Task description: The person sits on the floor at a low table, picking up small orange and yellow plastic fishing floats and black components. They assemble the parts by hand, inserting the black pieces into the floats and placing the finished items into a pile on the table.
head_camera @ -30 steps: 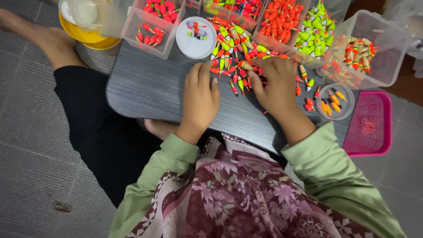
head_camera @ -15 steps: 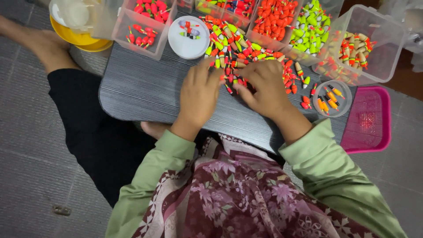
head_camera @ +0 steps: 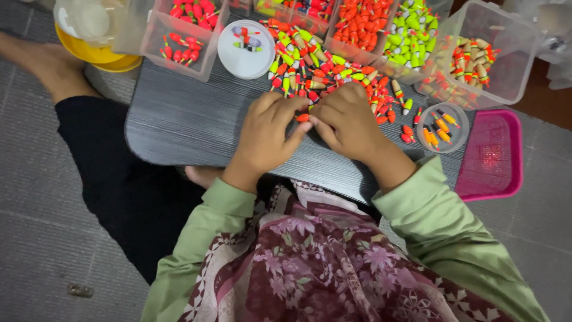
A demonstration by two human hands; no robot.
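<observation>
Fingers (head_camera: 296,112) of the left hand (head_camera: 268,134) and the right hand (head_camera: 348,119) are meeting at one small red float (head_camera: 303,117), pinching it narrow btwn the tips. That float is sitting just above the tabletop (head_camera: 190,119), at the near edge of the float pile (head_camera: 322,71). Both hands are resting low on the dark grey tabletop, side by side, touching at the tips.

The pile is spreading out just behind the hands: red, orange, yellow & green floats, all mixed. Behind it, clear bins are standing in a row. A bin w/ red floats (head_camera: 185,36) is at the left. An orange bin (head_camera: 363,27) is in the middle, a green bin (head_camera: 414,39) is next to it, and a big bin (head_camera: 494,59) w/ striped floats is at the right. A round white lid (head_camera: 245,56) w/ a few floats is lying left of the pile. A small round cup (head_camera: 442,127) w/ orange floats is sitting right of the right hand. A pink tray (head_camera: 491,158) is lying by the tabletop's right end. A yellow bowl (head_camera: 104,56) is sitting at the far left corner.
</observation>
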